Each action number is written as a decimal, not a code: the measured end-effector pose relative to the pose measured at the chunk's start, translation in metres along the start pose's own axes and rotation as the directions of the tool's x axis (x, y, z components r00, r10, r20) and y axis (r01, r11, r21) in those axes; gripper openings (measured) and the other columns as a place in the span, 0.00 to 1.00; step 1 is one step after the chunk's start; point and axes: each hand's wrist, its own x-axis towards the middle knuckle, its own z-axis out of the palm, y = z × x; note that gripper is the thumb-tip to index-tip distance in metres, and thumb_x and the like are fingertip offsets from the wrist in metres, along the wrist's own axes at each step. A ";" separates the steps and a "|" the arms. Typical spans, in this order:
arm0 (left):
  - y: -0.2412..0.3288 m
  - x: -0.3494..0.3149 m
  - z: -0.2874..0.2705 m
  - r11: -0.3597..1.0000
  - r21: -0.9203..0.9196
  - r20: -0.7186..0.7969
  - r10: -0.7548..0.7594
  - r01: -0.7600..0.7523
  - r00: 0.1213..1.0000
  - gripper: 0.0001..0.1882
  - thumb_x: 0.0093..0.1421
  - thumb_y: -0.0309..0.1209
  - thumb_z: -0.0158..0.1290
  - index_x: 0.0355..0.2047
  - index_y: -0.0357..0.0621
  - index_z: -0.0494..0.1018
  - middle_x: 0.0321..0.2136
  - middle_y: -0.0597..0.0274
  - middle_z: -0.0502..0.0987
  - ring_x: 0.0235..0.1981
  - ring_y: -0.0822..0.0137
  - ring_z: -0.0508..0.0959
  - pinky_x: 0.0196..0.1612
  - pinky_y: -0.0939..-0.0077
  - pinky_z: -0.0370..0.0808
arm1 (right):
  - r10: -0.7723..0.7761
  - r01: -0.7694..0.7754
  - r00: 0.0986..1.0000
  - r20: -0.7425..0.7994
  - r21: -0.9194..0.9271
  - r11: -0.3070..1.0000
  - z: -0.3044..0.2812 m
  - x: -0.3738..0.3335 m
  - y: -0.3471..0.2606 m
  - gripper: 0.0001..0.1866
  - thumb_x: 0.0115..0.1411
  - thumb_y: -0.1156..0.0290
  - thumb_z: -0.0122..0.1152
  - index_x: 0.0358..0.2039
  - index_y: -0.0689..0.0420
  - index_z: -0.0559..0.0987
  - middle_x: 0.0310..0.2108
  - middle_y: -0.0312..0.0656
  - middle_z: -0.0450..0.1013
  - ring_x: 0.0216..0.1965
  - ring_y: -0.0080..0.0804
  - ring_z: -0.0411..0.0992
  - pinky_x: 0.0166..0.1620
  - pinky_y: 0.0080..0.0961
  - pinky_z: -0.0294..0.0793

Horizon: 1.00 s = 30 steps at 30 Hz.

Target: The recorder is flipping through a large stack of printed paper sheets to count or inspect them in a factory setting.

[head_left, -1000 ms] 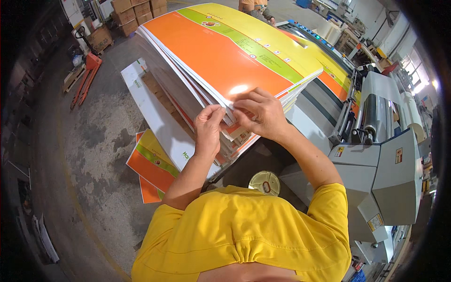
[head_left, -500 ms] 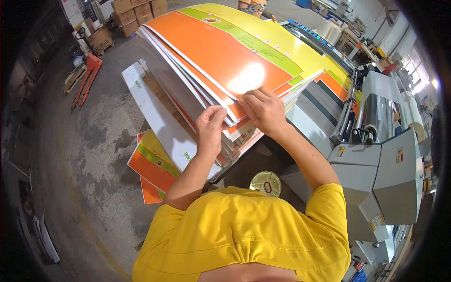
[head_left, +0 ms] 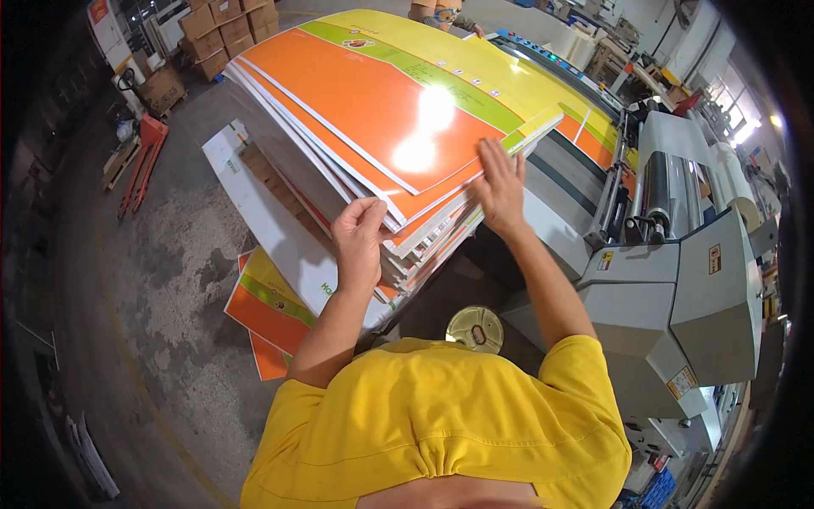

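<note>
A tall stack of large printed sheets (head_left: 331, 93) in orange, yellow and green lies in front of me. Their layers are uneven along the left and near sides. At the near left corner, my left hand (head_left: 358, 236) is closed in a pinch on the edge of a printed sheet. My right hand (head_left: 502, 188) rests by the stack's near right edge, fingers stretched out and apart, gripping nothing. The top sheet's glossy face lies mostly flat and reflects the light.
A grey roller machine (head_left: 632, 280) stands at the right, partly beside the stack. A long white board (head_left: 263, 212) and printed offcuts (head_left: 270, 297) lie low at the left. A round metal lid (head_left: 475, 329) is below. Farther off are a red pallet jack (head_left: 148, 161), cartons (head_left: 225, 30) and another person (head_left: 437, 13).
My right hand has let go of the sheet's near edge, spread its fingers and moved right. The top sheet's near corner has settled flatter. My left hand still pinches at the corner.
</note>
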 end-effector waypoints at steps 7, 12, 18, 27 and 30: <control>0.001 -0.002 -0.003 0.999 0.036 -0.055 -0.016 0.018 0.998 0.05 0.58 0.25 0.51 0.27 0.37 0.74 0.22 0.71 0.71 0.21 0.81 0.69 0.22 0.81 0.75 | -0.287 0.321 0.946 -0.150 0.548 0.772 -0.009 -0.038 -0.116 0.39 0.60 0.37 0.32 0.50 0.61 0.70 0.51 0.47 0.69 0.56 0.42 0.64 0.62 0.53 0.45; 0.006 -0.004 0.003 0.999 0.015 -0.034 -0.041 0.041 0.999 0.05 0.58 0.25 0.51 0.28 0.37 0.73 0.23 0.70 0.71 0.22 0.81 0.70 0.24 0.81 0.75 | -0.269 0.358 0.930 -0.250 0.456 0.815 -0.025 -0.018 -0.088 0.28 0.61 0.46 0.41 0.43 0.60 0.76 0.45 0.48 0.72 0.51 0.45 0.68 0.60 0.51 0.51; -0.002 -0.003 -0.004 0.998 0.042 -0.040 -0.041 0.042 0.998 0.05 0.59 0.25 0.50 0.28 0.36 0.73 0.23 0.68 0.72 0.21 0.79 0.70 0.26 0.78 0.79 | -0.184 0.166 0.978 0.102 0.163 0.973 -0.015 0.002 -0.057 0.30 0.60 0.47 0.41 0.53 0.58 0.68 0.56 0.46 0.63 0.59 0.42 0.59 0.62 0.50 0.44; 0.005 -0.005 0.003 0.999 -0.049 -0.012 -0.025 0.024 1.000 0.05 0.59 0.25 0.50 0.28 0.36 0.72 0.24 0.67 0.72 0.21 0.79 0.70 0.25 0.75 0.80 | 0.006 0.102 0.985 -0.174 0.605 0.790 -0.040 -0.002 -0.059 0.22 0.59 0.56 0.48 0.45 0.60 0.74 0.46 0.47 0.72 0.50 0.41 0.68 0.59 0.45 0.54; 0.000 -0.003 -0.001 0.999 -0.034 -0.012 -0.012 0.011 1.000 0.07 0.60 0.27 0.50 0.33 0.35 0.73 0.24 0.68 0.71 0.22 0.79 0.71 0.23 0.77 0.80 | -0.041 0.076 0.996 -0.085 0.462 0.884 -0.042 -0.001 -0.072 0.19 0.57 0.63 0.51 0.47 0.58 0.73 0.47 0.45 0.71 0.51 0.40 0.67 0.59 0.45 0.55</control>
